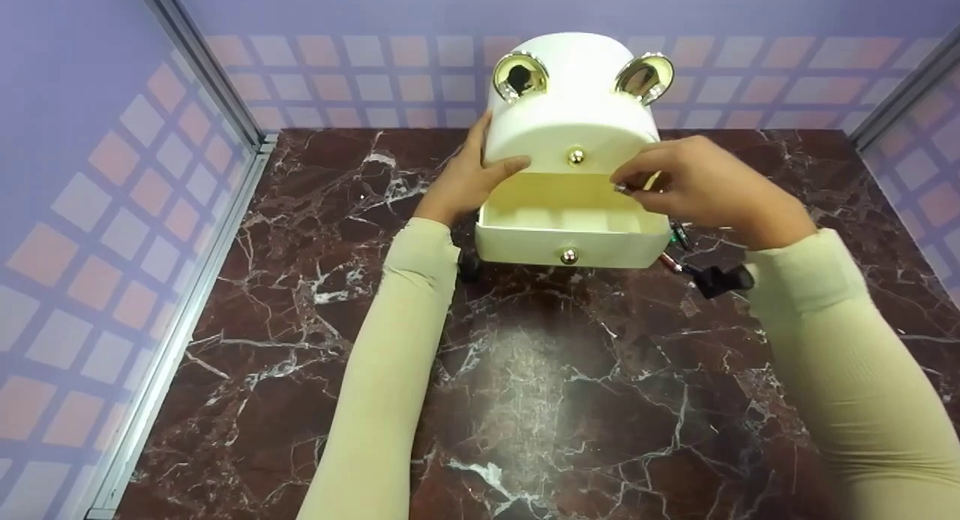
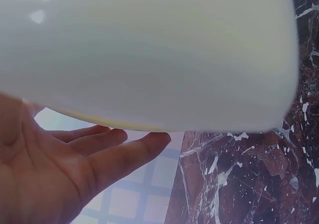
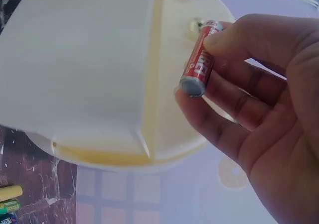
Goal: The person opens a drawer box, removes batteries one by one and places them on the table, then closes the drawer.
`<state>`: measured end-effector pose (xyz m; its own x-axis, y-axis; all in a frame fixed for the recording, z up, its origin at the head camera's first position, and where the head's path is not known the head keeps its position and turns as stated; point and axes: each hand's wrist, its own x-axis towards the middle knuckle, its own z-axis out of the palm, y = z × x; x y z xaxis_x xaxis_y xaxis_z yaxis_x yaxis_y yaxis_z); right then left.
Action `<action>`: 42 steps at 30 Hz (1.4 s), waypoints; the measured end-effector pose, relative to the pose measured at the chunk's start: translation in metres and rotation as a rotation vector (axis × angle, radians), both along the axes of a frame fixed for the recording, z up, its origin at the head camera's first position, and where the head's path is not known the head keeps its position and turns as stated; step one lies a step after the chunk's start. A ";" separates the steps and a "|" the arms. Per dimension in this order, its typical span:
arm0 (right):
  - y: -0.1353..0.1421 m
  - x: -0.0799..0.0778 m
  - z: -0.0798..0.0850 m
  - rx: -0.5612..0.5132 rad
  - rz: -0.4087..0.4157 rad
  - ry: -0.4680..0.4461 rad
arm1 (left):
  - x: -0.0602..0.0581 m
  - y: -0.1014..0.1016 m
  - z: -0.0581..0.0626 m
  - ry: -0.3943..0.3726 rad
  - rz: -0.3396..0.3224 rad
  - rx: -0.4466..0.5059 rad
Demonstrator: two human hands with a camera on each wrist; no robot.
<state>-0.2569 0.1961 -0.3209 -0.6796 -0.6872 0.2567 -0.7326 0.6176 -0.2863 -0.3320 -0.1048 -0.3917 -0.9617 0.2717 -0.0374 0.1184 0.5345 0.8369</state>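
Pinching a red battery [image 3: 198,62] between thumb and fingers of the right hand [image 1: 697,181], holding it above the right side of the open lower drawer [image 1: 521,244], not yet letting go. Bracing the white cabinet [image 1: 574,122] with the left hand [image 1: 469,178], laying extended fingers along its left side and resting the thumb on the front, not clutching anything. Seeing more batteries [image 3: 10,206] lying loose on the bench [image 1: 555,400], by the drawer's right side. Risking a drop onto the drawer's rim, likely from pinching a smooth cylinder near the fingertips. Possibly tipping or sliding the cabinet too, from pressing down on the pulled-out drawer while bracing one side only. Also risking sending the loose batteries rolling, from dragging the right sleeve [image 1: 810,280] low across them.
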 end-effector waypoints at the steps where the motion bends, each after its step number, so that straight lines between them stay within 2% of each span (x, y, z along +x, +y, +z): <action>1: 0.003 0.002 0.001 -0.006 -0.016 0.009 | 0.000 0.000 0.000 -0.002 0.001 0.004; 9: 0.024 0.021 0.011 -0.058 -0.208 -0.116 | 0.000 -0.003 -0.002 -0.022 0.009 0.016; 13: 0.037 0.024 0.013 -0.093 -0.222 -0.112 | 0.000 -0.005 -0.002 -0.030 0.017 0.010; 17: 0.050 0.024 0.009 -0.124 -0.211 -0.067 | 0.000 -0.007 -0.001 -0.038 0.022 0.020; 20: 0.060 0.022 0.002 -0.147 -0.212 -0.050 | 0.000 -0.007 0.000 -0.044 0.016 0.027; 22: 0.067 0.022 -0.004 -0.166 -0.225 -0.080 | 0.000 -0.007 0.000 -0.046 0.015 0.029; 26: 0.077 0.022 -0.015 -0.227 -0.317 -0.243 | 0.001 -0.008 0.000 -0.045 0.009 0.041; 29: 0.082 0.021 -0.024 -0.233 -0.380 -0.305 | 0.001 -0.009 0.001 -0.045 0.008 0.047; 37: 0.092 0.019 -0.046 -0.189 -0.452 -0.303 | 0.003 -0.011 0.001 -0.046 0.015 0.043; 42: 0.100 0.014 -0.066 -0.150 -0.472 -0.286 | 0.004 -0.012 0.001 -0.053 0.020 0.044</action>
